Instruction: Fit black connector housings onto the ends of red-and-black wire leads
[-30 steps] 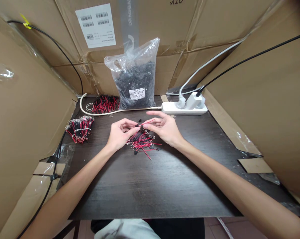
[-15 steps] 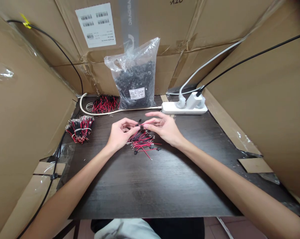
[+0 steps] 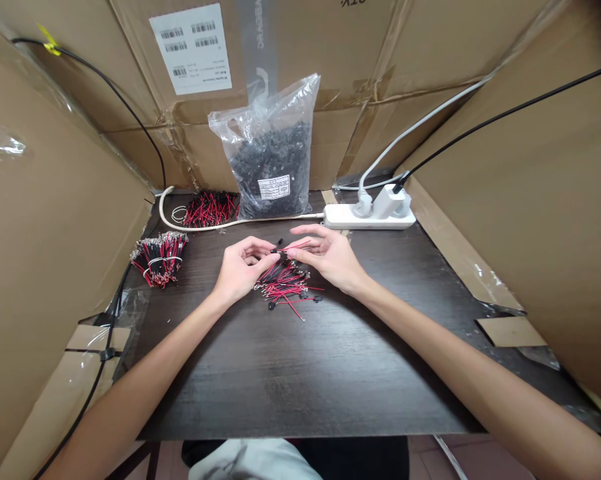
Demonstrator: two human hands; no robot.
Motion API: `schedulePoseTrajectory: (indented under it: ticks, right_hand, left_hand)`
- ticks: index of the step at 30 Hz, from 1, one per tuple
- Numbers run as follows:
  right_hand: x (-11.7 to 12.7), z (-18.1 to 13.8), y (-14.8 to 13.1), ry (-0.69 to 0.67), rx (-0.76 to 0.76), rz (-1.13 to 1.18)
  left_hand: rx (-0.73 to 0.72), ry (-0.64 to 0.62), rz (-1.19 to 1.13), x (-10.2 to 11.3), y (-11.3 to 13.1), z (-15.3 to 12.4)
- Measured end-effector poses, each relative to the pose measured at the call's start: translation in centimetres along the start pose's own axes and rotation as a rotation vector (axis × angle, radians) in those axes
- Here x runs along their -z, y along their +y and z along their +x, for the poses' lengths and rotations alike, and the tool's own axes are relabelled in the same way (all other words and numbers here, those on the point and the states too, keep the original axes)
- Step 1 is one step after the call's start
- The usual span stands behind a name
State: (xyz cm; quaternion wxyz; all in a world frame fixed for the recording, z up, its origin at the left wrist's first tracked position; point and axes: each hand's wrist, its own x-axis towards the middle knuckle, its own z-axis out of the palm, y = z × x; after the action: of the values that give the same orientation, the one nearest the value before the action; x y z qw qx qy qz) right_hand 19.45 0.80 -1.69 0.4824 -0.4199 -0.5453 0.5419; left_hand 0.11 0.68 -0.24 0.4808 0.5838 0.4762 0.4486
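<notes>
My left hand (image 3: pixel 243 268) pinches a small black part (image 3: pixel 274 251) between thumb and index finger. From the other side, my right hand (image 3: pixel 330 259) has thumb and finger closed on a red and black wire (image 3: pixel 300 247) that runs to that part; its upper fingers are stretched out. The fingertips of both hands almost meet, and they hide much of the joint. Just below them lies a loose pile of short red and black wires (image 3: pixel 283 283). A few wires with round black ends (image 3: pixel 271 306) lie at its near edge.
At the back stands a clear plastic bag of black parts (image 3: pixel 275 160). Beside it are a white power strip (image 3: pixel 338 217) and a heap of red and black wires (image 3: pixel 210 210). A tied wire bundle (image 3: pixel 159 260) lies at left. Cardboard walls (image 3: pixel 480 200) enclose the dark table (image 3: pixel 300 380).
</notes>
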Motion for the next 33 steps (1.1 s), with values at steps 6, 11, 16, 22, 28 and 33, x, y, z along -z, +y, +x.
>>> schedulePoseTrajectory:
  ticks: [6,11,16,22,28,33]
  right_hand:
    - [-0.03,-0.02,-0.06,0.010,-0.003,-0.022]
    - [-0.08,-0.09,-0.09,0.007,0.011,-0.058]
    - [-0.16,-0.10,-0.08,0.010,0.006,-0.064]
    - [-0.09,0.00,0.04,0.006,0.011,-0.018]
    - [-0.11,0.01,-0.16,0.007,-0.010,0.000]
    - [-0.18,-0.06,-0.22,-0.013,-0.023,-0.020]
  left_hand:
    - [0.009,-0.009,0.023,0.13,-0.13,-0.01]
    - [-0.014,-0.013,0.049,0.12,-0.11,-0.06]
    - [-0.046,0.006,0.075,0.06,-0.05,-0.11]
    - [-0.031,0.008,0.068,0.03,-0.29,-0.11]
    - [-0.025,0.012,0.079,0.02,-0.37,-0.14]
    - [-0.039,0.010,0.088,0.12,-0.34,-0.12]
